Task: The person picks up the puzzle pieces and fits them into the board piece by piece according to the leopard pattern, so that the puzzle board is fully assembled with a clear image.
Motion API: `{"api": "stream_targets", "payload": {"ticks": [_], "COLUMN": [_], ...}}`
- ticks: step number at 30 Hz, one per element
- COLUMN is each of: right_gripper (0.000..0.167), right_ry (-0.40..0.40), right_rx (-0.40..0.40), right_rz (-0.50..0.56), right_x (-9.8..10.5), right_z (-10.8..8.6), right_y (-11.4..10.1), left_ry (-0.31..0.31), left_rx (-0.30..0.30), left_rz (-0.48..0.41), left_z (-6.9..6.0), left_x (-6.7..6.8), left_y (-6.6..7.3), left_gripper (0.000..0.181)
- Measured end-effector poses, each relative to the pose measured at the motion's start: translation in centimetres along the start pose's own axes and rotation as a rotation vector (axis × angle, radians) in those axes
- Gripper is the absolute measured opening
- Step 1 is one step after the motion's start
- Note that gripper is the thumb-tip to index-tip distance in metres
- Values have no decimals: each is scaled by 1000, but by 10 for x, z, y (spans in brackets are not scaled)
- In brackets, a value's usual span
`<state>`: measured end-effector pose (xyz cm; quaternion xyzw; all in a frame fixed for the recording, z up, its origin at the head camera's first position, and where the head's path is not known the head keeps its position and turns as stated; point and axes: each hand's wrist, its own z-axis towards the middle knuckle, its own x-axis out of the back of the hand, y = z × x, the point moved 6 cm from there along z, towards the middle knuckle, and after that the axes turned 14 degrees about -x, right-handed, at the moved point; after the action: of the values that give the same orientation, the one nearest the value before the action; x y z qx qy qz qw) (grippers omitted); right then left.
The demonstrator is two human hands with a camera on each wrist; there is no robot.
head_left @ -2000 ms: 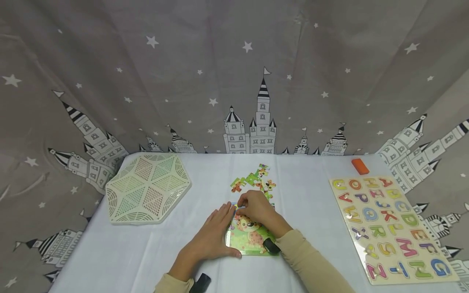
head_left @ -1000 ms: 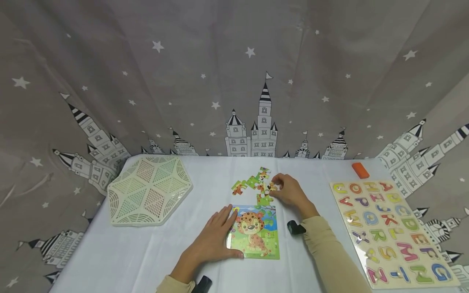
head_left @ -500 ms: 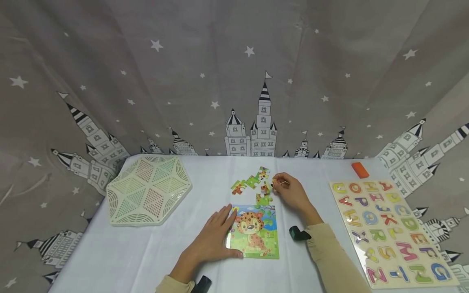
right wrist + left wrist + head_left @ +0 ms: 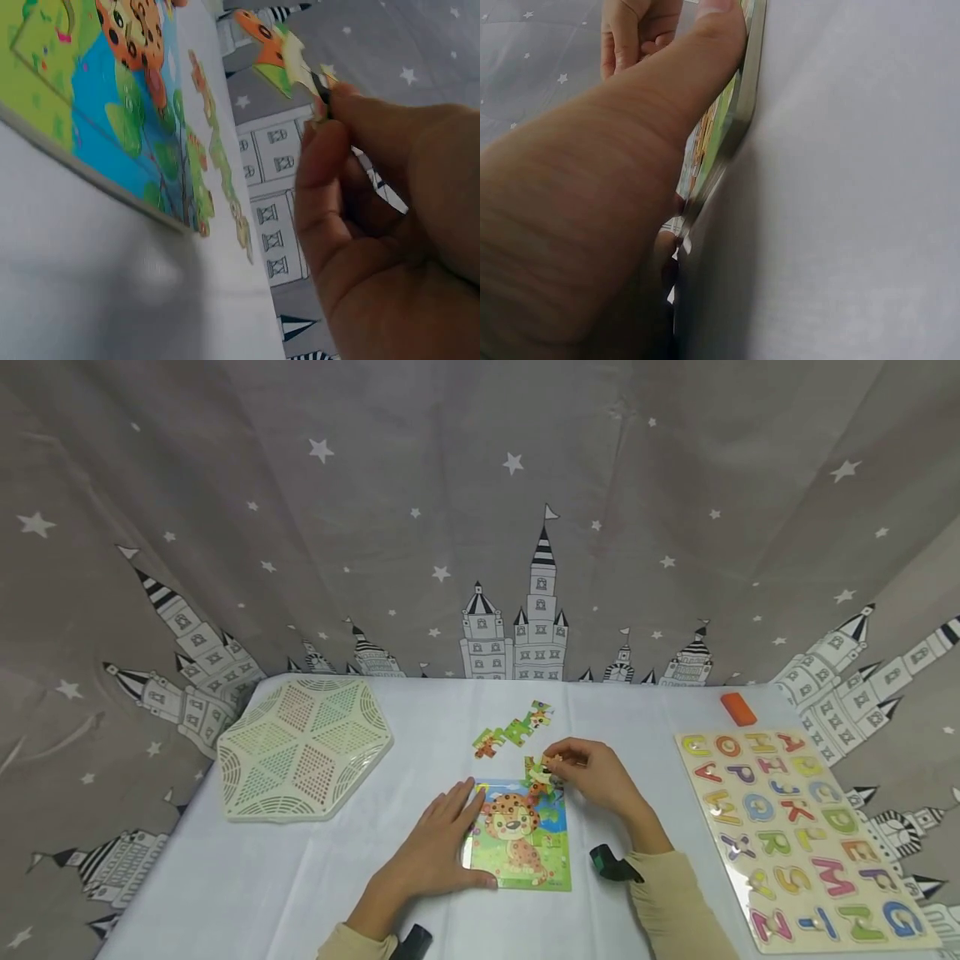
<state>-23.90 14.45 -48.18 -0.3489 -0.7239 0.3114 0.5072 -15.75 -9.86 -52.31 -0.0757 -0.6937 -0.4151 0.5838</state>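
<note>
A square leopard puzzle lies flat on the white cloth. My left hand rests along its left side with fingers extended, thumb at the near left corner. The thumb touches the puzzle's edge in the left wrist view. Above the puzzle's far right corner, my right hand pinches joined jigsaw pieces between thumb and finger, orange with dark spots, cream and green. They overlap the puzzle's top edge in the head view. Another green piece lies just behind it, partly covered.
Farther back lie several loose jigsaw pieces. A cream hexagonal board with coloured perforations sits at the left. At the right are an alphabet board and an orange block. A grey castle-print curtain hangs behind the table.
My right hand went from the puzzle's top to the loose pieces, picked up joined pieces, and brought them back toward the puzzle's far right corner. My left hand has stayed in place.
</note>
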Motion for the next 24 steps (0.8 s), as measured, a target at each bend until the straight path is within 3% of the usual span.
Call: {"api": "stream_targets", "payload": {"ticks": [10,17,24], "right_gripper": [12,10,8], "right_ry": [-167,-159,-97], "right_rx": [129,153,143], "right_rz": [-246,-302,-324], "right_x": [-46,-64,-68], "right_z": [-20,-27,-30], "right_y": [-15,-21,-22], "left_ry": [15,12,14], "left_rx": [-5,-16,-17], "left_rz": [-23,-17,-12], "left_z": [0,0,-1], "left_x": [1,1,2], "left_y": [0,1,1], "left_gripper": [127,126,125]}}
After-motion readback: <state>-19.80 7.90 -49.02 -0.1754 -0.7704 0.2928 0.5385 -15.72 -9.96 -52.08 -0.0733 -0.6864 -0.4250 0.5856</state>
